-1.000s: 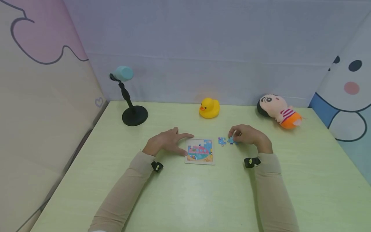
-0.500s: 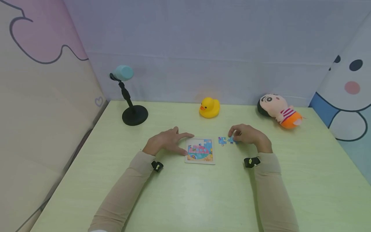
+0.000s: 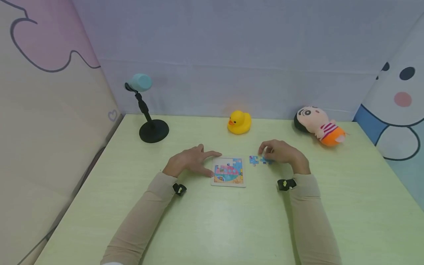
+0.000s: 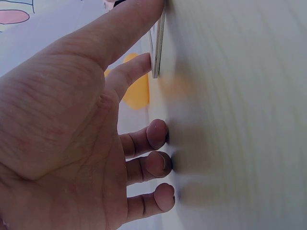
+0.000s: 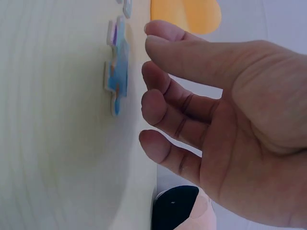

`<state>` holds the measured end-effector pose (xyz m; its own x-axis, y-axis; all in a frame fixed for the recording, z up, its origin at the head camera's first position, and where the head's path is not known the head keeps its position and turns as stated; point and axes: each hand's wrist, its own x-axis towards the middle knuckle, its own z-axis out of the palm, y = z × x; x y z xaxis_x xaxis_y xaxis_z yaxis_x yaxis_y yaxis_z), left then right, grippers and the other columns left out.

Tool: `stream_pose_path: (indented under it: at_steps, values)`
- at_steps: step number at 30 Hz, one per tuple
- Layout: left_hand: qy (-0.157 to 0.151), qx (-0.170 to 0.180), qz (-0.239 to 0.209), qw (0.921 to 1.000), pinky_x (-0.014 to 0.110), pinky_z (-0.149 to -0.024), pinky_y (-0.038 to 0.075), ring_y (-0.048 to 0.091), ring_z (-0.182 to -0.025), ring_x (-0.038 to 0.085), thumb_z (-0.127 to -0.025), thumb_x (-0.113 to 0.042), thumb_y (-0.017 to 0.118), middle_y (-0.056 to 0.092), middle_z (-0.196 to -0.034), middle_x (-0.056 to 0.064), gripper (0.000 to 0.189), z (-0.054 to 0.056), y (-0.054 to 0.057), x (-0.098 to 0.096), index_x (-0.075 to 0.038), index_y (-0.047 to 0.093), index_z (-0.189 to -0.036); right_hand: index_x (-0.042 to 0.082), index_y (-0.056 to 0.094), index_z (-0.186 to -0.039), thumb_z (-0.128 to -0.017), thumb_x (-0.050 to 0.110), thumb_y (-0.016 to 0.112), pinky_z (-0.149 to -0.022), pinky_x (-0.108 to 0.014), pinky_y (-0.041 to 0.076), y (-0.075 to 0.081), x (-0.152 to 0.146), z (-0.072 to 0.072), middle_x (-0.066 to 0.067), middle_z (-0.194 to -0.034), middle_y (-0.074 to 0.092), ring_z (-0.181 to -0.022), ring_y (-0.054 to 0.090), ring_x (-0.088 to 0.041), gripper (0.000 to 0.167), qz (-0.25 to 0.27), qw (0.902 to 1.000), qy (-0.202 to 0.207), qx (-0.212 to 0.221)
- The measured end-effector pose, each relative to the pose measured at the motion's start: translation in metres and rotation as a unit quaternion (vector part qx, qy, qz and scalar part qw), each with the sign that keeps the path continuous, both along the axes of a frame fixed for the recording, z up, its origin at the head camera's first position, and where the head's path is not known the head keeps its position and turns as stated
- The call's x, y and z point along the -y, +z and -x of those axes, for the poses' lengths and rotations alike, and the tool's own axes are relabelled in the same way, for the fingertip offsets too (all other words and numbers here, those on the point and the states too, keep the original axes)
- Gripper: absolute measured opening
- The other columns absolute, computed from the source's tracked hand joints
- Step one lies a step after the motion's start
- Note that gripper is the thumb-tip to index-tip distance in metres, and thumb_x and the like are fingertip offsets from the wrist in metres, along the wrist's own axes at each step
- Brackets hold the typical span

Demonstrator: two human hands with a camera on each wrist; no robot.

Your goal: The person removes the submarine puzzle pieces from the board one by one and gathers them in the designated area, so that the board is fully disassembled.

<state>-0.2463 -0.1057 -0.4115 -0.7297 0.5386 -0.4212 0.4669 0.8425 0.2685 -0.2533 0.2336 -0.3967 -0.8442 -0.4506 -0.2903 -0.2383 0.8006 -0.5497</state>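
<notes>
Left fingers (image 4: 130, 71) touch the puzzle (image 3: 228, 175) edge, spread; right fingers (image 5: 153, 108) curve, empty, above loose pieces (image 3: 253, 160) beside it on the desk (image 3: 228, 221); likely piece-picking, next move needing a pinch.

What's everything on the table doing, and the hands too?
Puzzle board: flat, partly filled
Loose pieces: lying outside the board
Left hand: touching the board
Right hand: above loose pieces, no grip visible
Yellow duck: upright
Doll: lying down
Black stand: standing upright
</notes>
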Motion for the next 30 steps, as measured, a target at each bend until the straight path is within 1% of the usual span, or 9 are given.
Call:
stream_pose_path:
  at_steps: [7, 10, 14, 20, 24, 30]
  values:
    - [0.001, 0.001, -0.001, 1.0000, 0.031, -0.068, 0.041, 0.049, -0.093, 0.022, -0.085, -0.062, 0.070, 0.043, -0.114, 0.008, 0.080, 0.001, -0.001, 0.000, -0.044, 0.033, -0.154, 0.008, 0.067, -0.110, -0.098, 0.004, 0.060, -0.070, -0.035, 0.044, 0.004, 0.012, 0.000, -0.009, -0.094, 0.061, -0.079, 0.053, -0.022, 0.014, 0.021, 0.9996, 0.019, -0.006]
    - [0.003, 0.002, 0.000, 1.0000, 0.032, -0.070, 0.042, 0.049, -0.094, 0.022, -0.084, -0.062, 0.070, 0.043, -0.115, 0.008, 0.080, 0.002, -0.001, 0.000, -0.045, 0.033, -0.154, 0.008, 0.067, -0.110, -0.098, 0.004, 0.061, -0.068, -0.035, 0.044, 0.003, 0.016, 0.000, -0.008, -0.092, 0.061, -0.076, 0.052, -0.021, 0.014, 0.030, 0.9992, 0.025, -0.007]
    - [0.007, 0.006, -0.002, 1.0000, 0.033, -0.070, 0.043, 0.049, -0.095, 0.023, -0.084, -0.062, 0.071, 0.043, -0.115, 0.009, 0.080, 0.002, -0.001, 0.001, -0.046, 0.034, -0.153, 0.009, 0.067, -0.110, -0.098, 0.005, 0.062, -0.065, -0.034, 0.044, 0.000, 0.022, 0.001, -0.008, -0.090, 0.061, -0.074, 0.052, -0.021, 0.014, 0.041, 0.9987, 0.031, 0.004]
    - [0.007, 0.008, 0.001, 0.9999, 0.033, -0.070, 0.042, 0.049, -0.094, 0.023, -0.084, -0.062, 0.070, 0.043, -0.115, 0.009, 0.081, 0.003, -0.003, 0.001, -0.046, 0.033, -0.153, 0.012, 0.068, -0.106, -0.096, 0.008, 0.065, -0.068, -0.034, 0.044, -0.004, 0.038, 0.001, -0.007, -0.091, 0.063, -0.077, 0.054, -0.021, 0.012, 0.030, 0.9981, 0.053, 0.006]
    - [0.007, 0.006, 0.000, 1.0000, 0.033, -0.070, 0.043, 0.050, -0.094, 0.023, -0.084, -0.063, 0.070, 0.043, -0.115, 0.009, 0.080, 0.003, -0.003, 0.001, -0.046, 0.034, -0.153, 0.014, 0.069, -0.105, -0.096, 0.008, 0.066, -0.069, -0.034, 0.042, -0.002, 0.050, -0.002, -0.005, -0.088, 0.061, -0.078, 0.053, -0.021, 0.011, 0.022, 0.9977, 0.062, 0.018]
    - [0.007, 0.007, -0.001, 1.0000, 0.034, -0.071, 0.043, 0.050, -0.094, 0.023, -0.083, -0.064, 0.070, 0.043, -0.115, 0.008, 0.081, 0.004, -0.004, 0.001, -0.047, 0.033, -0.153, 0.014, 0.069, -0.104, -0.095, 0.008, 0.065, -0.069, -0.033, 0.043, -0.004, 0.063, -0.003, -0.004, -0.088, 0.061, -0.079, 0.053, -0.021, 0.012, 0.035, 0.9957, 0.084, 0.019]
